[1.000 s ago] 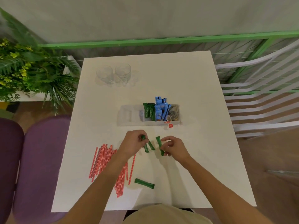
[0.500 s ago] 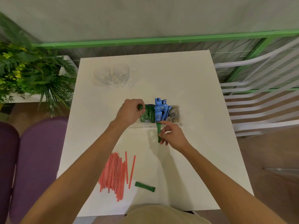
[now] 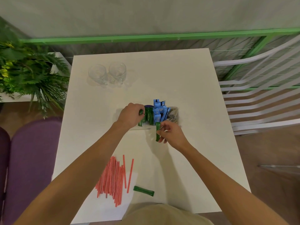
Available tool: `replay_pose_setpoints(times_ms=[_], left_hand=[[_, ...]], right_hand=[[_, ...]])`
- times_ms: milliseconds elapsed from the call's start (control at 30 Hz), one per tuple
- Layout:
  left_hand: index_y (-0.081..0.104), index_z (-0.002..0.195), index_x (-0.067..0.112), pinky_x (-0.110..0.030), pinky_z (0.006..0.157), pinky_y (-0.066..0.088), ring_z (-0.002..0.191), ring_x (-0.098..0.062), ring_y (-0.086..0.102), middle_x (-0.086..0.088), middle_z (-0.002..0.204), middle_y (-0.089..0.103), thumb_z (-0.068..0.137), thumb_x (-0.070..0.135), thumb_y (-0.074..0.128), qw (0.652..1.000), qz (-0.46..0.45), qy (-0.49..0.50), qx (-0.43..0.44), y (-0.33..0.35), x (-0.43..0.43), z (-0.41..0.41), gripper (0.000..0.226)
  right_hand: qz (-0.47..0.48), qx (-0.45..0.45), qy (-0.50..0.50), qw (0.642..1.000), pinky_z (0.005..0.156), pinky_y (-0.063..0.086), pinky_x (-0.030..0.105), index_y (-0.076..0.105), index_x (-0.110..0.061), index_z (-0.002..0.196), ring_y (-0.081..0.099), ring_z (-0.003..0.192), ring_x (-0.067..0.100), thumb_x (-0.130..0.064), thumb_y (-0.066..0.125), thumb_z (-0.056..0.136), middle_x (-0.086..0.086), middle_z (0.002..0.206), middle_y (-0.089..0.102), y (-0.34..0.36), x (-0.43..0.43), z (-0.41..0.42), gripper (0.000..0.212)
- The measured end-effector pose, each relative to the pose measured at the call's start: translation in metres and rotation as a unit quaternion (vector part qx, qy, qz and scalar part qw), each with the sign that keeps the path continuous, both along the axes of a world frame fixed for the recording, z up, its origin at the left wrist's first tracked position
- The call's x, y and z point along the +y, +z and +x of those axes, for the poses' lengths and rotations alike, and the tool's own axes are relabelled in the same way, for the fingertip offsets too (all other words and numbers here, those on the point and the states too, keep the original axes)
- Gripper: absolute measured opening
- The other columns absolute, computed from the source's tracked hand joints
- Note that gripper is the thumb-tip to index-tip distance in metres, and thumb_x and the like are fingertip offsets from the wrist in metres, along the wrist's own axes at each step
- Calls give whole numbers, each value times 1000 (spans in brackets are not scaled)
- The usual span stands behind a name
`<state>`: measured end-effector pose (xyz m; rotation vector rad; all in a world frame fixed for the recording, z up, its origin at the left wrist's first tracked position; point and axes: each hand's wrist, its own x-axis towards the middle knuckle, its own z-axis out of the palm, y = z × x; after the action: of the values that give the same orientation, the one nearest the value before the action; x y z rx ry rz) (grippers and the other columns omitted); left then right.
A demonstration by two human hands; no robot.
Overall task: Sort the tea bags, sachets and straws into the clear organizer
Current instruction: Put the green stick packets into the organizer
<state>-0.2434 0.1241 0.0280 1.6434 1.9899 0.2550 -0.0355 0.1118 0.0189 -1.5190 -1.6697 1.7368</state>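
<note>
The clear organizer (image 3: 146, 127) sits mid-table and holds green sachets (image 3: 150, 116), blue sachets (image 3: 159, 111) and tea bags (image 3: 173, 114). My left hand (image 3: 129, 115) grips green sachets (image 3: 140, 118) at the organizer's green compartment. My right hand (image 3: 170, 133) pinches one green sachet (image 3: 157, 131) upright just in front of the organizer. Another green sachet (image 3: 143, 190) lies near the front edge. A pile of red straws (image 3: 113, 176) lies at the front left.
Two glass mugs (image 3: 108, 74) stand at the back left of the white table (image 3: 186, 78). A plant (image 3: 27, 73) and purple chairs (image 3: 30, 159) are to the left, a white slatted chair (image 3: 259, 95) to the right.
Both hands rose from the table with green sachets and moved to the organizer. The left hand now lowers its sachets into the green compartment; the right hand has come slightly closer.
</note>
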Motion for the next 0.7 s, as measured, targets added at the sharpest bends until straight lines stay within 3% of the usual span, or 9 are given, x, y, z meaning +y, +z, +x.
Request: replay_pose_setpoints(times_ms=[167,400,700], left_hand=[[65,97,18,-32,57,48,65,-27,62,-6,75,64,84,20,72,997,37,36,-54,-5,-5,-6,15],[65,88,9,-38,61,57,61,-28,67,-11,66,65,79,12,77,980,75,86,-160,-5,-9,2,16],[64,83,4,-37,68,51,71,-27,62,-13,80,67,79,14,77,994,46,19,-95,-7,-3,15,16]], right_hand=[[3,-8,2,1000,51,49,29,62,-6,96,69,59,25,-7,64,88,15,84,68,-4,0,0,9],[-3,-11,7,1000,50,48,25,61,-3,95,70,59,25,-7,65,88,17,83,68,-7,-1,0,9],[-14,-22,7,1000,50,47,21,61,-6,93,69,59,22,-8,65,87,14,84,69,-11,-9,4,8]])
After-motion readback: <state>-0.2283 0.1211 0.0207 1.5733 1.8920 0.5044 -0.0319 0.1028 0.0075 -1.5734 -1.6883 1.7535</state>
